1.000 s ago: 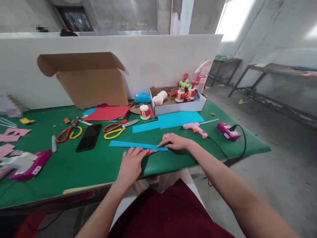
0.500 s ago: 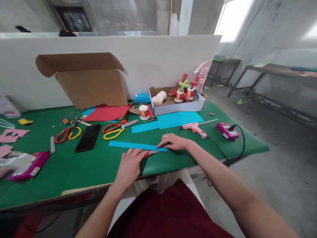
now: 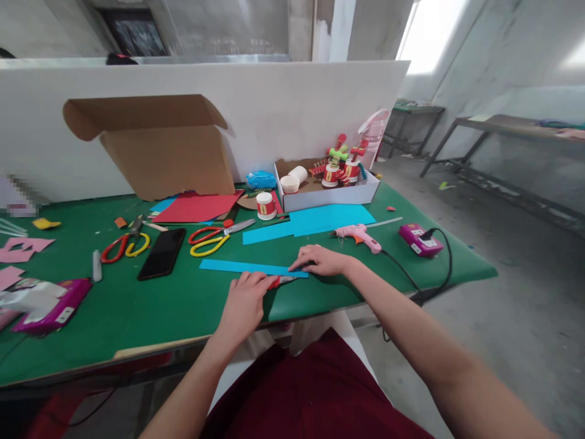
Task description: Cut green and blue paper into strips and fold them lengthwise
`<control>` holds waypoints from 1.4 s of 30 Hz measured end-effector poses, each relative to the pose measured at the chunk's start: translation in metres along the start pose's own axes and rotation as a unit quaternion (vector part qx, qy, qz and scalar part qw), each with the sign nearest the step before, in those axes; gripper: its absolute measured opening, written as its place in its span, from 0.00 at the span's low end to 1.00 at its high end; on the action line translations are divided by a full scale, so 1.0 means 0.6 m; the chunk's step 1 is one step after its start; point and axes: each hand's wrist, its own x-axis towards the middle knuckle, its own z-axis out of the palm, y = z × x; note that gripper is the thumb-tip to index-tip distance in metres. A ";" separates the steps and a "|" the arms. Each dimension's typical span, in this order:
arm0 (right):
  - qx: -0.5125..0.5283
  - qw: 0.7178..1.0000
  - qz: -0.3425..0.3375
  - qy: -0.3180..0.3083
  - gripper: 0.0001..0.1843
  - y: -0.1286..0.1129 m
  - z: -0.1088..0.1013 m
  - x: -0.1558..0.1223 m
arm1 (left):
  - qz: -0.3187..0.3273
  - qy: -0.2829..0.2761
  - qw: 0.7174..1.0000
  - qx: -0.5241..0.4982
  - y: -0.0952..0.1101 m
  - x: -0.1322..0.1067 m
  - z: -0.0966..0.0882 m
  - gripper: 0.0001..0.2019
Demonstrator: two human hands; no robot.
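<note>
A long blue paper strip (image 3: 242,266) lies on the green table (image 3: 173,305) near the front edge. My right hand (image 3: 320,261) rests flat on the strip's right end, fingers stretched out and pressing it down. My left hand (image 3: 244,302) is curled round a red-handled cutter (image 3: 280,281), whose metal tip lies just below the strip beside my right hand's fingertips. A larger blue sheet (image 3: 315,221) lies behind the strip.
A pink glue gun (image 3: 359,235) and its pink power unit (image 3: 415,239) with a black cable sit at the right. Two pairs of red-and-yellow scissors (image 3: 214,236), a black phone (image 3: 163,253), red paper (image 3: 196,207), an open cardboard box (image 3: 159,146) and a white craft box (image 3: 326,183) lie behind.
</note>
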 end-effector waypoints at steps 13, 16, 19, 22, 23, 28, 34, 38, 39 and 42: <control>0.006 1.000 0.003 -0.005 0.18 -0.002 -0.001 0.001 | -0.009 -0.020 1.000 -0.011 0.010 0.005 -0.004 0.24; 0.004 1.000 0.004 -0.006 0.18 -0.002 -0.002 0.001 | -0.012 -0.029 0.999 -0.021 0.012 0.006 -0.006 0.24; 0.007 1.000 0.002 -0.005 0.18 0.000 -0.001 0.000 | -0.016 -0.037 0.999 -0.031 0.013 0.006 -0.008 0.24; 0.010 1.000 0.001 -0.002 0.19 0.001 0.001 0.000 | -0.017 -0.041 0.998 -0.038 0.014 0.005 -0.009 0.24; 0.011 1.000 0.001 -0.001 0.19 0.002 0.001 0.000 | -0.017 -0.042 0.998 -0.043 0.014 0.005 -0.009 0.24; 0.004 1.000 0.000 0.001 0.18 0.001 0.001 0.000 | -0.017 -0.033 0.998 -0.059 0.014 0.007 -0.007 0.24; 0.005 1.000 0.004 0.002 0.18 -0.002 0.000 0.001 | 0.076 -0.045 0.977 -0.192 -0.001 -0.005 -0.005 0.22; 0.001 1.000 0.014 -0.004 0.18 -0.008 -0.002 -0.001 | 0.074 -0.002 0.971 -0.227 -0.042 -0.027 -0.007 0.20; -0.002 1.000 0.017 -0.008 0.18 -0.009 -0.003 0.000 | 0.054 0.027 0.975 -0.216 -0.057 -0.032 -0.008 0.19; -0.015 0.999 0.038 0.002 0.16 -0.015 -0.007 0.013 | -0.013 0.123 0.980 -0.154 -0.103 -0.036 -0.017 0.20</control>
